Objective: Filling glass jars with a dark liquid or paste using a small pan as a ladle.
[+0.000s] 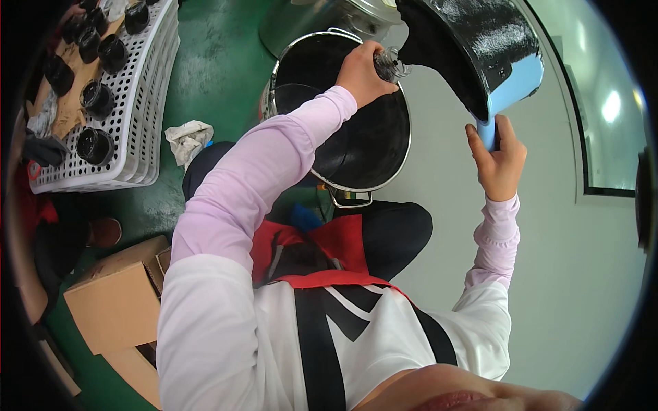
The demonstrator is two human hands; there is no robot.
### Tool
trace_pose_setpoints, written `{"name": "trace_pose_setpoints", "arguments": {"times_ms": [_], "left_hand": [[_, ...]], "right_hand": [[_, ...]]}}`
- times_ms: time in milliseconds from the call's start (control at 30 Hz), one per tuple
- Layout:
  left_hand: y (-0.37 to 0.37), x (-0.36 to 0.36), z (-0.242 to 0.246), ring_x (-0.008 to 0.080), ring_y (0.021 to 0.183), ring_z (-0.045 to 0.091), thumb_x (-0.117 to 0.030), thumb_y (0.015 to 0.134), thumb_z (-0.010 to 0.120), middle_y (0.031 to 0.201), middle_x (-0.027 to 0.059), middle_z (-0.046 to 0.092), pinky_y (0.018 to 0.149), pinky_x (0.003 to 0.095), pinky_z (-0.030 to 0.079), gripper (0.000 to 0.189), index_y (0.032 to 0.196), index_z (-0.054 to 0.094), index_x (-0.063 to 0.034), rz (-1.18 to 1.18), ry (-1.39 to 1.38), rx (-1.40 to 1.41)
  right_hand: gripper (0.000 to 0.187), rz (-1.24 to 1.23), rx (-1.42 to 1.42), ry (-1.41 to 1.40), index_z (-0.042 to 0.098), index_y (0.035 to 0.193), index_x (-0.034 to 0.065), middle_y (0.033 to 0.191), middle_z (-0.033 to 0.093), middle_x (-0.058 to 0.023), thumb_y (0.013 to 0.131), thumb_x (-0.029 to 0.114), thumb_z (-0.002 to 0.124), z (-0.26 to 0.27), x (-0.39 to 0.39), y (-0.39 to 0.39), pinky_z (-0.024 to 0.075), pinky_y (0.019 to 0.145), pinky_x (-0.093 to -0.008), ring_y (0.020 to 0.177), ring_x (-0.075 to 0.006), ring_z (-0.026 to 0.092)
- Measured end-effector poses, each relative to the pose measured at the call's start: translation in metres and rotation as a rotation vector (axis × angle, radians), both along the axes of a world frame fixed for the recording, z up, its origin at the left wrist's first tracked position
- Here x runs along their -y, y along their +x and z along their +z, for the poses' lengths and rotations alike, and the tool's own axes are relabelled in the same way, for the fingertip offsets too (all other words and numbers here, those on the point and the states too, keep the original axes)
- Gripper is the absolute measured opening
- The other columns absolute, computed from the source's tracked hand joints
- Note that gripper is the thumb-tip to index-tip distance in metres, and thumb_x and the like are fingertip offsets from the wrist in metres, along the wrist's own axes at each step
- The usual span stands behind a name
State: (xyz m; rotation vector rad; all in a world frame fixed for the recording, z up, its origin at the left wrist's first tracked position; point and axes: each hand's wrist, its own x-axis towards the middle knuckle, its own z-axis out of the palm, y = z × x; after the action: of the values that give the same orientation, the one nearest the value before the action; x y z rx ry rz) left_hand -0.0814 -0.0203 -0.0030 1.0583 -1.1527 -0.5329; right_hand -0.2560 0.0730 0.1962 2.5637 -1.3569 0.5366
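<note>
My left hand [364,76] grips a small clear glass jar [389,65], tilted sideways with its mouth toward a scoop. Some dark stuff shows inside it. My right hand [499,162] is closed around the handle of that light-blue plastic scoop [516,85], which is raised and tipped. Thick black paste coats the scoop, and its dark lip comes close to the jar's mouth; whether they touch I cannot tell. Below the jar stands a large metal pot [407,136] with black paste [367,146] inside. My left forearm covers part of its rim.
At left, a white perforated plastic crate [146,123] bears several dark-filled jars [95,146] and brown cardboard [69,110]. A stained cloth [189,139] lies near my knee. Cardboard boxes [115,298] sit at lower left, near another person's shoe [105,232]. Another metal vessel [293,23] stands behind the pot.
</note>
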Motion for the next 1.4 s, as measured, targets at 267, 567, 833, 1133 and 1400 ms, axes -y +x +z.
{"name": "trace_pose_setpoints", "arguments": {"times_ms": [267, 567, 833, 1133, 1400], "left_hand": [[0.001, -0.004, 0.005, 0.0317, 0.094, 0.063, -0.018, 0.052, 0.088, 0.100, 0.0169, 0.063, 0.086, 0.0352, 0.050, 0.066, 0.106, 0.053, -0.0006, 0.007, -0.002, 0.012], [0.005, -0.016, 0.014, 0.0293, 0.102, 0.062, -0.023, 0.056, 0.089, 0.108, 0.0158, 0.064, 0.092, 0.0339, 0.049, 0.069, 0.112, 0.056, 0.0004, -0.050, 0.081, 0.032], [0.004, -0.012, 0.010, 0.0301, 0.101, 0.061, -0.023, 0.055, 0.089, 0.108, 0.0148, 0.061, 0.092, 0.0351, 0.049, 0.068, 0.110, 0.058, 0.0005, 0.011, 0.035, 0.064], [0.006, -0.014, 0.014, 0.0304, 0.100, 0.061, -0.025, 0.055, 0.089, 0.108, 0.0149, 0.061, 0.091, 0.0360, 0.049, 0.067, 0.109, 0.059, 0.0003, 0.000, 0.039, 0.088], [0.006, -0.014, 0.011, 0.0286, 0.096, 0.064, -0.025, 0.056, 0.089, 0.103, 0.0142, 0.066, 0.089, 0.0338, 0.050, 0.069, 0.112, 0.057, -0.0016, -0.098, 0.128, 0.021]], "right_hand": [[0.022, -0.013, -0.013, 0.008, 0.058, 0.087, 0.0010, 0.058, 0.053, -0.0091, 0.078, 0.014, 0.073, 0.006, 0.000, -0.004, 0.0412, 0.049, -0.0274, 0.046, -0.0166, 0.047], [0.020, -0.036, 0.095, 0.088, 0.059, 0.085, 0.0004, 0.058, 0.051, -0.0069, 0.077, 0.013, 0.073, 0.011, 0.005, -0.012, 0.0388, 0.049, -0.0274, 0.048, -0.0142, 0.045], [0.021, -0.077, 0.052, 0.108, 0.060, 0.085, 0.0002, 0.058, 0.050, -0.0073, 0.076, 0.014, 0.072, 0.017, 0.005, -0.010, 0.0384, 0.050, -0.0270, 0.048, -0.0147, 0.045], [0.021, -0.047, 0.042, 0.100, 0.060, 0.085, 0.0004, 0.057, 0.050, -0.0071, 0.077, 0.015, 0.072, 0.017, 0.006, -0.009, 0.0384, 0.049, -0.0271, 0.047, -0.0149, 0.045], [0.022, -0.042, 0.047, 0.094, 0.060, 0.086, 0.0004, 0.058, 0.051, -0.0070, 0.077, 0.015, 0.073, 0.017, 0.005, -0.008, 0.0388, 0.049, -0.0270, 0.047, -0.0148, 0.046]]}}
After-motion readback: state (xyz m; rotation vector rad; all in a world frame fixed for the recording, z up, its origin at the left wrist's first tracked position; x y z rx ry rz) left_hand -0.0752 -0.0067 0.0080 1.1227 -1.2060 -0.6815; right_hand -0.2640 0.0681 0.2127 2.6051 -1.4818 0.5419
